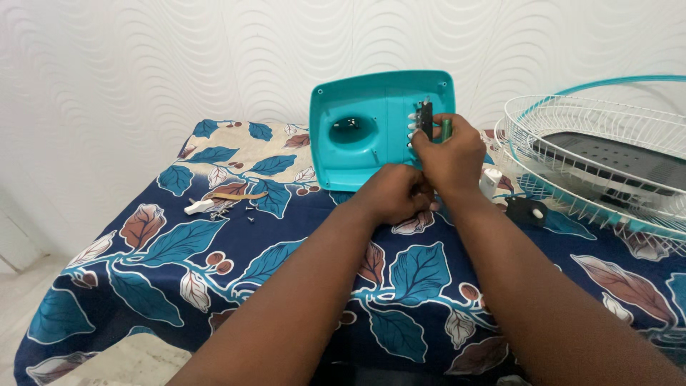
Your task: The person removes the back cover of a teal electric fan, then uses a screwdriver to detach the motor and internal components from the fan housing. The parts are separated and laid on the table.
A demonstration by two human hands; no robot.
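Observation:
A teal plastic fan base cover (357,129) stands tilted up on the table, its hollow underside facing me. A black switch block with white buttons (424,119) sits at its right part. My right hand (450,154) grips a green-handled screwdriver (445,129) held against that switch block. My left hand (393,194) is curled just below, touching the cover's lower edge and my right hand. What the left fingers hold is hidden.
A white wire fan guard with a teal rim (593,164) lies at the right with a dark part inside. A small black piece (527,211) lies beside it. At the left lie a white part (199,207), a tan strip (236,195) and small screws (250,212) on the leaf-patterned cloth (179,257).

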